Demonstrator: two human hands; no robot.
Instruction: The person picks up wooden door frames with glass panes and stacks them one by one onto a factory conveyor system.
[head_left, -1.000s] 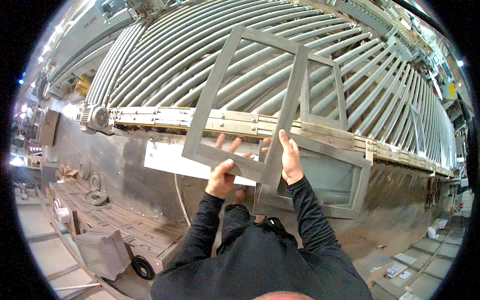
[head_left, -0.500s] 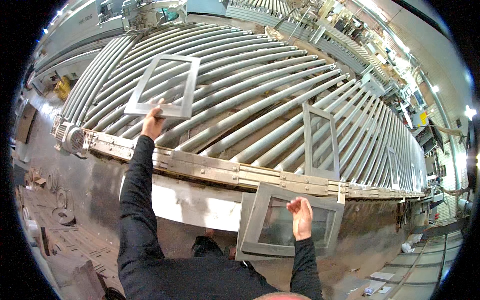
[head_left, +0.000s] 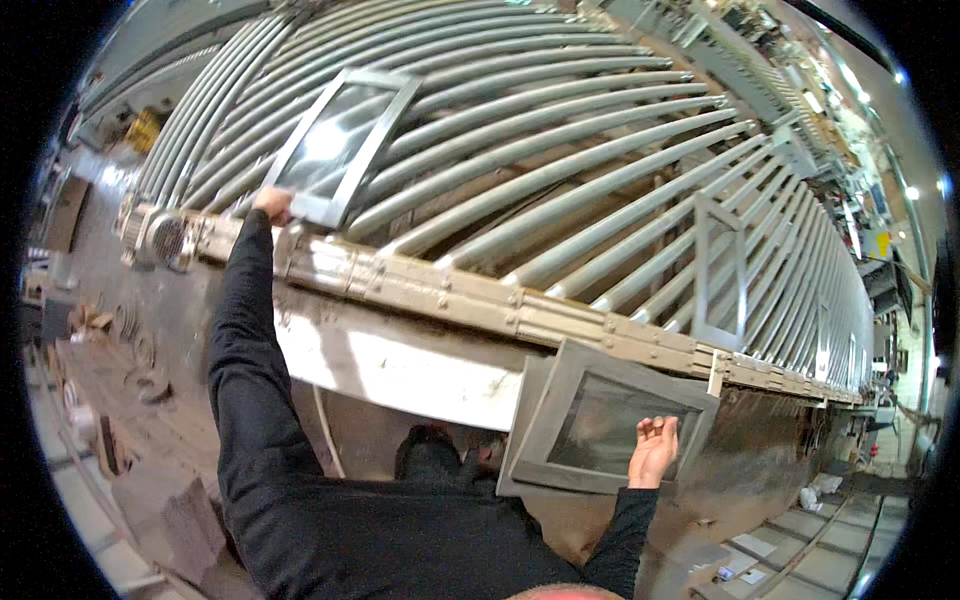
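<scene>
Long metal rollers point(head_left: 560, 190) fan out across most of the workshop before you, running from the near rail point(head_left: 435, 290) up and to the right. On the floor at your far left a ribbed motor point(head_left: 168, 238) sits at the rail's end, with something yellow point(head_left: 145, 132) beyond it. Machinery and bright lamps crowd the far right, and a white sheet point(head_left: 390, 370) catches the light below the rail.

Your frame point(head_left: 374, 150), a grey rectangle with a bright glare inside it, is over the left part of the rollers, its near end close to the rail. Its long axis points away from you and leans to the right, steeper than the rollers beneath; you cannot tell here whether it lies fully flat. Your left hand point(head_left: 273, 204) is at its near left corner, but blur hides whether those fingers pinch the edge.

Your right hand point(head_left: 653, 455) holds nothing visible, its fingers close together and loosely curled, pointing up. It overlaps the right end of a grey panel point(head_left: 600, 430) tilted below the rail, long side crosswise and dropping to the right; contact is unclear. Another panel shows behind it. Farther right, a second frame point(head_left: 703, 270) rests on the rollers, its long axis pointing away from you.
</scene>
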